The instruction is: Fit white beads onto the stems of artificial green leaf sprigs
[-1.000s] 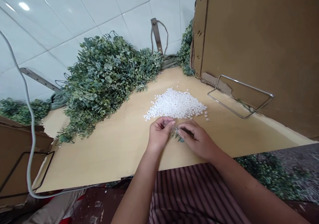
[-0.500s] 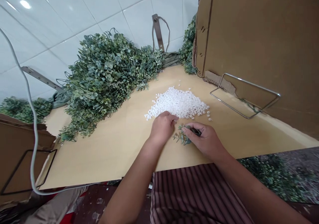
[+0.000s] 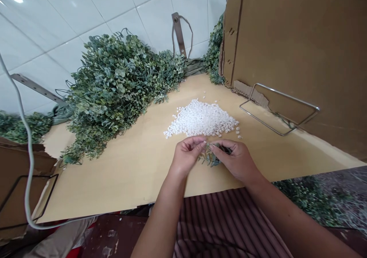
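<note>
- Two hands of mine in the head view, both low over the table (image 3: 129, 177), tips close tog. in front of the white pile (image 3: 202, 118).
- My L hand (image 3: 189, 153): thumb + index pinched tog. on a tiny white bit (image 3: 205, 142); too blurry to tell its exact shape.
- My R hand (image 3: 236, 157): thumb + fingers closed on the sprig (image 3: 212, 160), its leaves hanging btwn my hands, just above the tabletop, nr the L fingertips.
- Can't tell if white bit & sprig touch, tips too close.
- White pile's just beyond my fingers, mid-table, w/ a few loose pcs at its edges.
- Big leafy heap (image 3: 114, 85) at back L, against the tiled wall (image 3: 86, 5).
- R side: wire frame (image 3: 286, 96) nr the big carton (image 3: 298, 40).
- L side: cable (image 3: 31, 154) hanging in front of the L carton (image 3: 17, 170).
- More greenery (image 3: 309, 198) below table edge, lower R.
</note>
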The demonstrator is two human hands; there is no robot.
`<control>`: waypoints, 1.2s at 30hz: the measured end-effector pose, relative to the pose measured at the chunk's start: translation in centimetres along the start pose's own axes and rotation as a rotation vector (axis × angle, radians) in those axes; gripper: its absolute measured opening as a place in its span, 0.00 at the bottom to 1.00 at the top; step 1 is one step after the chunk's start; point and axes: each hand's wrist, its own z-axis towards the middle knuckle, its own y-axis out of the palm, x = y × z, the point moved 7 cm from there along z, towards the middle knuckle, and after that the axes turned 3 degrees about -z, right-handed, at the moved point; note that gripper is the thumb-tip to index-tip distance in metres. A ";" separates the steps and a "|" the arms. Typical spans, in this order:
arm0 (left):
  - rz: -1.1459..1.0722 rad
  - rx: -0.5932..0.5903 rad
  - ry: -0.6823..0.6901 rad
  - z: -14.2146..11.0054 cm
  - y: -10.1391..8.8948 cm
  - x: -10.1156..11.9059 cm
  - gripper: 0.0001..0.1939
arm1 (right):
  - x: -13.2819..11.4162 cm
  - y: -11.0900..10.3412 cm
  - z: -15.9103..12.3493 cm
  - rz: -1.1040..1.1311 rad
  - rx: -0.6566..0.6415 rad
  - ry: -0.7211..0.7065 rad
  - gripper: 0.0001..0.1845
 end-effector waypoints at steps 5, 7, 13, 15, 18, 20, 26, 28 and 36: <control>-0.064 0.014 -0.044 -0.5 0.1 -0.4 0.11 | -0.1 -0.1 0.0 -0.020 0.000 0.017 0.12; -0.070 0.005 -0.034 -0.5 0.1 -0.3 0.11 | -0.2 -0.2 0.0 -0.019 0.003 0.008 0.12; -0.105 -0.036 -0.019 -0.5 0.3 -0.2 0.13 | -0.2 -0.3 -0.1 -0.006 0.009 0.015 0.12; -0.123 -0.025 -0.026 -0.5 0.2 -0.2 0.13 | -0.2 -0.3 -0.2 -0.019 0.022 0.013 0.12; -0.141 -0.015 -0.041 -0.5 0.1 -0.3 0.14 | -0.4 -0.4 -0.3 -0.042 0.026 -0.005 0.11; -0.145 -0.010 -0.049 -0.5 0.2 -0.4 0.14 | -0.5 -0.4 -0.3 -0.053 0.026 -0.013 0.11; -0.127 0.005 -0.068 -0.6 0.2 -0.5 0.14 | -0.5 -0.4 -0.3 -0.064 0.031 0.009 0.10; -0.119 0.008 -0.071 -0.6 0.1 -0.5 0.14 | -0.5 -0.4 -0.3 -0.070 0.026 0.015 0.10; -0.116 0.002 -0.101 -0.5 0.1 -0.5 0.15 | -0.6 -0.4 -0.4 -0.079 0.019 0.008 0.10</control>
